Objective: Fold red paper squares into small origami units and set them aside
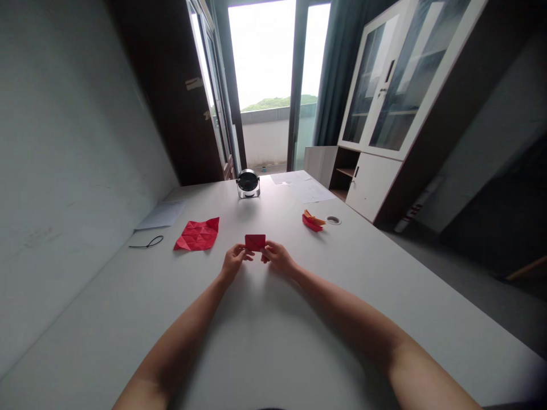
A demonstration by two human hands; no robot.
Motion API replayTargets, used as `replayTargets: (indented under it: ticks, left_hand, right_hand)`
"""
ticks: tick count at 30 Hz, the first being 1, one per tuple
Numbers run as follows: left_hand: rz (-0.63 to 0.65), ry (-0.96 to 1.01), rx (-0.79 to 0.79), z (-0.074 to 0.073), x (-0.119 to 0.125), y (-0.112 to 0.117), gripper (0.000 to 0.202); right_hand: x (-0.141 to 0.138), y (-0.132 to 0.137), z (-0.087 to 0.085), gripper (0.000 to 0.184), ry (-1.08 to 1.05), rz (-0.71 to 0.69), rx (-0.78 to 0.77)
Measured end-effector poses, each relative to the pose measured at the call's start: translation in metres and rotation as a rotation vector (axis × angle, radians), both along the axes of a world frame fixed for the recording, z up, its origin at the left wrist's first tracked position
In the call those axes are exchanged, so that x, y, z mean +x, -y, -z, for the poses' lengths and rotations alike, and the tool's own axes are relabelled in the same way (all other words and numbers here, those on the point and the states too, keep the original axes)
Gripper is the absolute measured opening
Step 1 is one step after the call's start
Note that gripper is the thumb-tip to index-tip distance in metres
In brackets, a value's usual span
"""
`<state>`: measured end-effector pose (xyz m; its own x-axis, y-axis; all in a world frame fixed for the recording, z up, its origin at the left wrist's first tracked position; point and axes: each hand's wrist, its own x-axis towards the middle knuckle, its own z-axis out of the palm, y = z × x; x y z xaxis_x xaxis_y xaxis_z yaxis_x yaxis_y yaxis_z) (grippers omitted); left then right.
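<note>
A small folded red paper (255, 241) is held just above the white table (265, 336), roughly at its middle. My left hand (235, 261) pinches its lower left edge and my right hand (277, 257) pinches its lower right edge. Both hands have fingers closed on the paper. Both forearms reach in from the bottom of the view.
A creased, unfolded red sheet (198, 234) lies left of the hands, with a black cord (147, 243) and a white sheet (161, 214) beyond it. Folded red and orange pieces (312, 221) sit to the right by a cable hole (334, 220). A small fan (248, 183) and papers (305, 189) stand farther back.
</note>
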<state>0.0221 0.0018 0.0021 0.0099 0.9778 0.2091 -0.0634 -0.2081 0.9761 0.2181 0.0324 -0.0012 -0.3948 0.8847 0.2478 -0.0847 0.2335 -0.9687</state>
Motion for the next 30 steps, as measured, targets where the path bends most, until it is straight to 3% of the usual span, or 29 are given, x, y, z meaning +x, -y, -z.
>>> replayTargets:
  ticks: [6,12,20,30]
  left_hand:
    - [0.067,-0.021,0.021,0.006,-0.001,-0.002,0.041]
    - [0.063,-0.055,0.010,0.008,-0.001,-0.002,0.043]
    - [0.061,-0.022,0.069,0.002,0.000,0.001,0.037]
    - [0.053,-0.044,0.068,0.007,0.000,0.000,0.030]
  right_hand:
    - [0.006,0.002,-0.010,0.041,-0.139,-0.060,-0.120]
    - [0.007,0.002,-0.008,0.042,-0.168,-0.084,-0.193]
    - [0.004,-0.001,-0.004,0.032,-0.161,0.065,-0.095]
    - [0.002,-0.004,0.004,0.038,-0.030,0.138,0.057]
